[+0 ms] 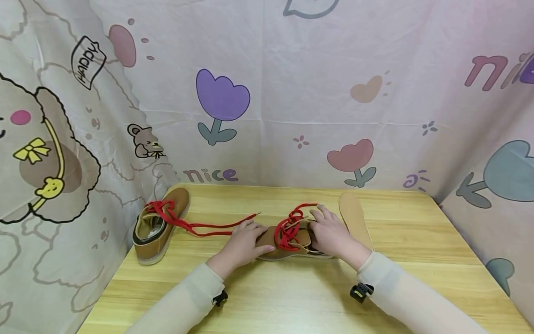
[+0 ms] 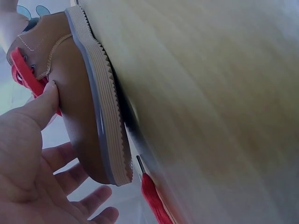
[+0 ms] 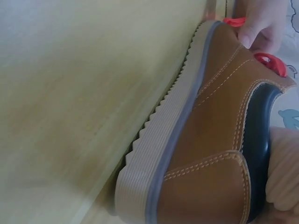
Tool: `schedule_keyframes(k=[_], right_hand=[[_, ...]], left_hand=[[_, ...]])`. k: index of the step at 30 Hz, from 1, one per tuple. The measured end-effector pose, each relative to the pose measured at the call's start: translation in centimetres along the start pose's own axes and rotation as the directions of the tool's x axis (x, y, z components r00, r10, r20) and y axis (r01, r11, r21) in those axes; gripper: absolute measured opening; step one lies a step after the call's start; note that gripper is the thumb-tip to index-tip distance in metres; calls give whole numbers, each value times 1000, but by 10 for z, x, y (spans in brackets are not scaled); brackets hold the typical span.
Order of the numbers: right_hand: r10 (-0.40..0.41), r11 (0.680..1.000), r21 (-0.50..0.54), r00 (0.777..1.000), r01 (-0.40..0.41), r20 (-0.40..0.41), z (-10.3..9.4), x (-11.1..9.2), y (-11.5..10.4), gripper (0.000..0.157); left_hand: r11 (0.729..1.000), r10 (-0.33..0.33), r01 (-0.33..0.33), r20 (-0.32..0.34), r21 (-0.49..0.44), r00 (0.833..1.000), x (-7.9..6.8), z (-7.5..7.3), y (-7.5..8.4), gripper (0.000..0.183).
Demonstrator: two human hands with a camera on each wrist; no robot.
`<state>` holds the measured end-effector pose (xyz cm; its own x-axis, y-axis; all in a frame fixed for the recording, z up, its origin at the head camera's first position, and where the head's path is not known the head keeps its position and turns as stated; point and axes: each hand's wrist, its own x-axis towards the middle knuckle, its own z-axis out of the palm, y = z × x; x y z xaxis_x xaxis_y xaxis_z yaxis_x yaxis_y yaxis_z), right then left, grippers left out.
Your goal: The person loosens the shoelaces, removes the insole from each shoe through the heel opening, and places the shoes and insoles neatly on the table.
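A brown lace-up shoe (image 1: 303, 236) with loosely threaded red laces (image 1: 288, 232) lies at the middle of the table, toe to the left. My left hand (image 1: 244, 243) holds its toe; in the left wrist view the thumb presses the brown upper (image 2: 77, 98) and the other fingers reach past the far side. My right hand (image 1: 331, 234) is at the shoe's heel opening, its fingers partly inside. In the right wrist view that hand (image 3: 282, 172) shows beyond the dark collar (image 3: 257, 144), its fingertips hidden. The ridged sole (image 3: 154, 135) faces the camera.
A matching brown shoe (image 1: 152, 250) stands at the table's left edge, its long red laces (image 1: 200, 226) trailing right toward my left hand. A tan insole (image 1: 354, 215) lies behind my right hand. Printed cloth (image 1: 283, 153) hangs behind the wooden table (image 1: 288, 297) and along both sides.
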<state>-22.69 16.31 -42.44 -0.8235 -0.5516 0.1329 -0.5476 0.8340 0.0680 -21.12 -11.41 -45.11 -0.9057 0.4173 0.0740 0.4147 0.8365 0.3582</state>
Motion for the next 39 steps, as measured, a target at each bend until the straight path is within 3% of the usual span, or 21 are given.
schedule_keyframes(k=[9,17,24,27,31,35,39], right_hand=[[-2,1000,-8,999,2,-41,2,5,-2,8],[-27,985,173,1000,25,12,4,2,6,16],[-47,958,278,996,67,-78,6,2,12,17],[-33,970,237,992,62,-121,7,1,11,15],[-29,995,88,989,41,-143,5,1,6,9],[-40,999,-35,995,37,-91,1,4,2,10],[-29,999,-46,1000,28,-8,-3,5,-1,16]], left_hand=[[1000,-7,7,5,-8,1000,-1,1,-1,68],[1000,-6,6,-2,-6,1000,-2,1,-2,68],[1000,-12,12,1,-5,1000,-2,-1,-2,67],[1000,-13,13,5,-2,1000,-1,-1,-1,67],[1000,-14,14,2,4,1000,0,-1,-1,68],[1000,-14,14,-3,8,1000,1,1,-2,68],[1000,-7,7,-2,-4,1000,1,2,-2,69]])
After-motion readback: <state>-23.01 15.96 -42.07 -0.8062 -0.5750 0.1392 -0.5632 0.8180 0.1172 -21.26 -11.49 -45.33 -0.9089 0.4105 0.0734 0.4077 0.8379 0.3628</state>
